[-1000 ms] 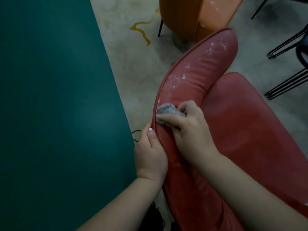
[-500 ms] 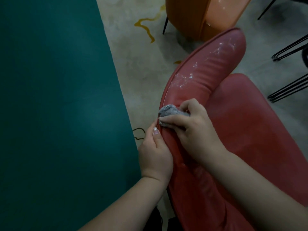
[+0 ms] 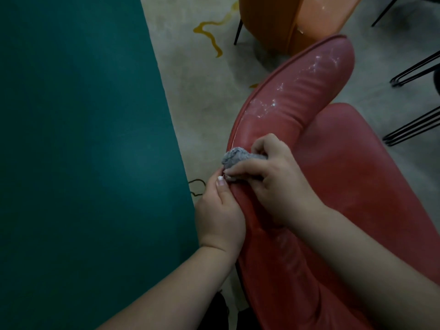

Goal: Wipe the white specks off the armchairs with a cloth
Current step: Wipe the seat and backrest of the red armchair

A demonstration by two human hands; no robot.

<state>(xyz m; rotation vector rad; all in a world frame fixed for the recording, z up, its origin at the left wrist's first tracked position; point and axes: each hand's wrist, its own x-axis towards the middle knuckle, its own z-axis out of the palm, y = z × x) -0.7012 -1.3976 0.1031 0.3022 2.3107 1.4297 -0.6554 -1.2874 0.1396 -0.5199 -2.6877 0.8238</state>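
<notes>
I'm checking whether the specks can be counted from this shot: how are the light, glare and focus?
Head view: dim overall, colours muted; the white specks on the red armchair catch light and stay visible, though soft; faint sheen on the orange armchair; wide-angle bending toward the edges; right hand and grey cloth slightly soft.
</notes>
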